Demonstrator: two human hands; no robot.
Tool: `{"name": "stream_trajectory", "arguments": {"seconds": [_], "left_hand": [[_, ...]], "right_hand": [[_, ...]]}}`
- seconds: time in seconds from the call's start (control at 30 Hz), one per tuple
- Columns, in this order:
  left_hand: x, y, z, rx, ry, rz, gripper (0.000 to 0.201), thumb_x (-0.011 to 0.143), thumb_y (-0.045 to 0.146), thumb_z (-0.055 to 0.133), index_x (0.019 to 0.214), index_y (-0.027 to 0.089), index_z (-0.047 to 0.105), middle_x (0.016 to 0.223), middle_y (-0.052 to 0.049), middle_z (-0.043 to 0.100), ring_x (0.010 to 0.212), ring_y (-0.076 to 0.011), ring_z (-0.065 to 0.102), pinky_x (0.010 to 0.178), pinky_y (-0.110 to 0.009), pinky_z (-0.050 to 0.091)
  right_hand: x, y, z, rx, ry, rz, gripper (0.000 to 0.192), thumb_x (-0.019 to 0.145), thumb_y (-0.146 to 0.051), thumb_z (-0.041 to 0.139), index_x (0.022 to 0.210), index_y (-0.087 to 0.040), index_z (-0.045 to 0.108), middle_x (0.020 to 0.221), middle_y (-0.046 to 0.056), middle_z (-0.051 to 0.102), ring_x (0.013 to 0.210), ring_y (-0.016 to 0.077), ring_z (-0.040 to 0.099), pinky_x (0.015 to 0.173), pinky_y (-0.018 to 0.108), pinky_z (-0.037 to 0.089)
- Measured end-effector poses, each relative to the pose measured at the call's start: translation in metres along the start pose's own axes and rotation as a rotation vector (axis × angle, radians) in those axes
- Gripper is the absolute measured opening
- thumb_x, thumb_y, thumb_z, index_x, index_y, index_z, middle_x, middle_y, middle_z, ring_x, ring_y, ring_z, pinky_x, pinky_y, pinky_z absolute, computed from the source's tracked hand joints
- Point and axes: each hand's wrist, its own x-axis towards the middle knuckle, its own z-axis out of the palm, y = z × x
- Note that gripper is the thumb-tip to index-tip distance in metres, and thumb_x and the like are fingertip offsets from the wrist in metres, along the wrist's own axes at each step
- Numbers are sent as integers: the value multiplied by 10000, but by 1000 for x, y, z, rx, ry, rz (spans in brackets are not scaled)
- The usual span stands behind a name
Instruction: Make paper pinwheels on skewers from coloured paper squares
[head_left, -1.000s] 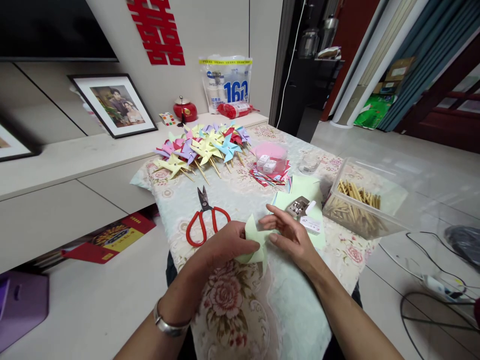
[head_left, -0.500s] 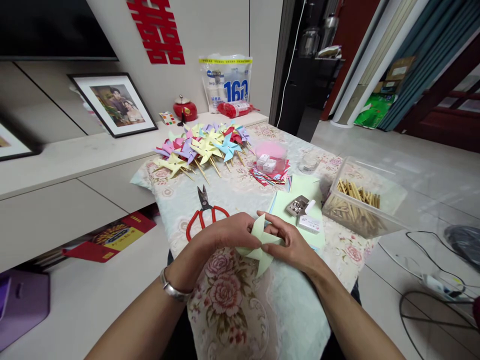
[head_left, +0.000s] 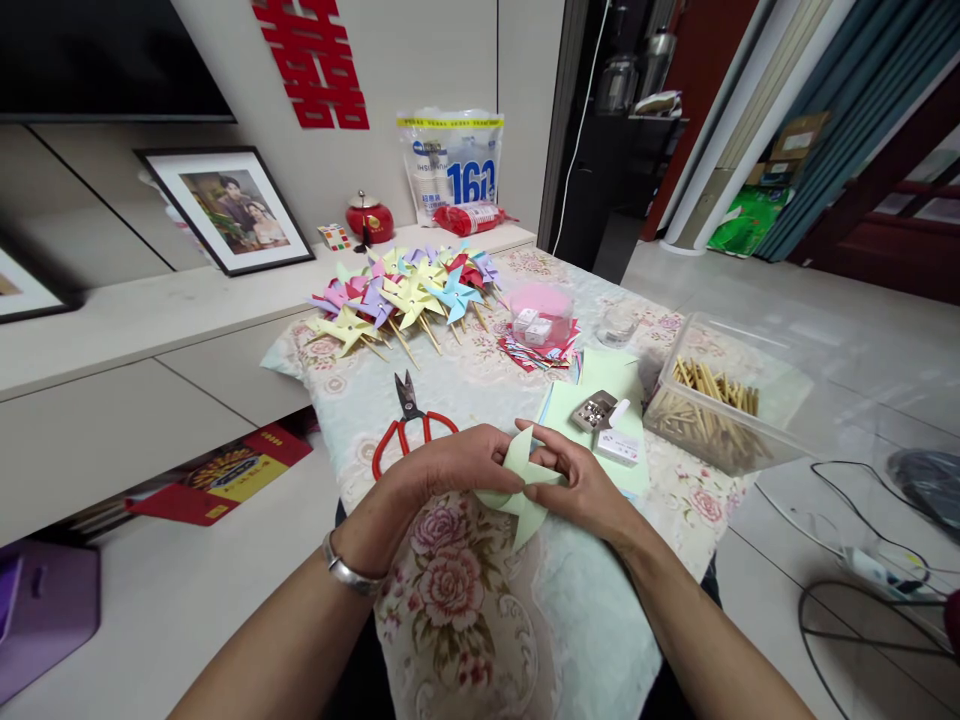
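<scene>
Between my two hands is a pale green paper pinwheel [head_left: 529, 512], its blades folded toward the centre. My left hand [head_left: 466, 462] pinches it from the left, the thumb near the middle. From the right, my right hand [head_left: 576, 482] grips it with thumb and fingers closed on the paper. Part of the pinwheel and some fingertips are hidden. Red-handled scissors [head_left: 406, 412] lie just beyond my left hand. Past my right hand, a small open box of metal pins [head_left: 596, 411] and a white box [head_left: 618, 447] rest on light green paper sheets [head_left: 611, 375].
Several coloured pinwheels on sticks [head_left: 411, 298] lie at the table's back left. A pink-lidded round container [head_left: 541, 312] sits on red paper pieces. At the right stands a clear plastic bin [head_left: 697, 440] of wooden sticks. The floral tablecloth [head_left: 457, 600] covers the table.
Almost nothing differs. Both hands keep their grip on the pale green pinwheel, with only a very slight shift of the paper.
</scene>
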Motion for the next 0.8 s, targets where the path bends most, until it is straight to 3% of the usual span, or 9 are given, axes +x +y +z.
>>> {"name": "stream_trajectory", "arguments": {"seconds": [0.1,0.23,0.47,0.6,0.8], "left_hand": [[-6,-7,-1,-190,49,19,221,711,356,761,800,164,699,714,-12,676,596,-132,582,565,-225,427],[-16,-20,9,-352,202,75,327,723,414,785,908,171,670,775,-20,698,641,-130,617,597,-225,470],[-10,-29,59,-619,530,184,373,611,280,858,910,155,674,793,-21,731,694,-155,643,666,-253,494],[2,-31,76,-663,681,190,345,627,293,843,890,130,691,746,-35,731,672,-177,643,663,-283,496],[5,-33,79,-636,776,182,309,662,338,809,840,109,703,690,-40,721,609,-162,608,599,-268,474]], "right_hand": [[1,0,0,20,60,-2,791,729,-134,706,1465,-225,433,822,-35,617,700,127,595,648,242,452],[2,-2,1,98,131,20,804,733,-179,729,1471,-229,416,875,-11,658,718,144,620,660,260,469],[2,-5,3,159,226,-29,802,717,-210,767,1448,-221,439,858,-11,676,715,148,636,626,245,480],[2,-3,3,162,227,-37,768,718,-210,772,1421,-216,465,891,0,686,724,149,650,644,256,506],[3,1,0,135,184,-27,692,747,-245,770,1384,-215,501,905,9,698,728,150,660,665,265,505]]}}
